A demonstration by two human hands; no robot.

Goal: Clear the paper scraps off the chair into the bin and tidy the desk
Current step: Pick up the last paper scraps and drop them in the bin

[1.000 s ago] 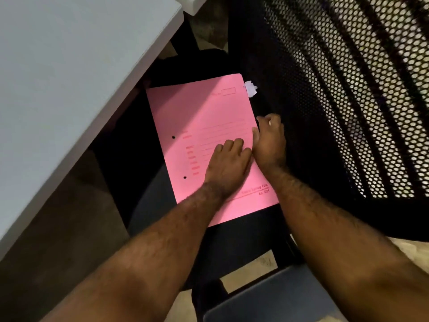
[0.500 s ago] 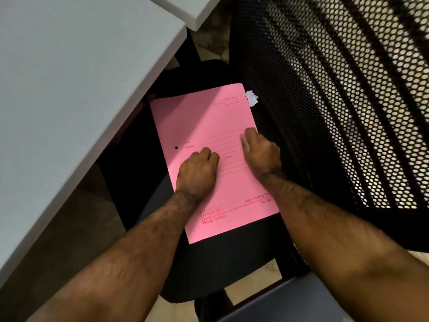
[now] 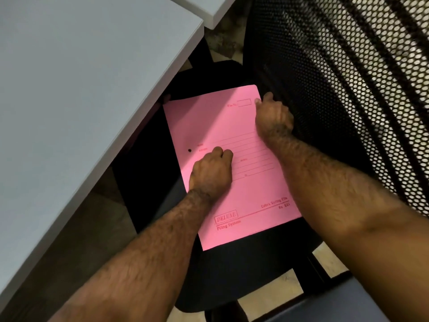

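Observation:
A pink file folder [image 3: 222, 126] lies flat on the black chair seat [image 3: 234, 273]. My left hand [image 3: 212, 174] rests on the folder's middle as a closed fist, and nothing shows in it. My right hand [image 3: 274, 117] sits at the folder's far right corner, next to the mesh backrest [image 3: 336, 89], with its fingers bunched and the thumb on the folder's edge. The small white paper scrap that lay at that corner is hidden under this hand.
A grey desk top [image 3: 81, 89] overhangs the chair on the left, its edge close to the folder. A second desk corner [image 3: 209, 10] is at the top. A grey-blue surface [image 3: 343, 303] shows at the bottom right, with floor around the chair base.
My right hand has moved from the folder's middle up to its far right corner, covering the white scrap. My left hand stays as a fist on the folder.

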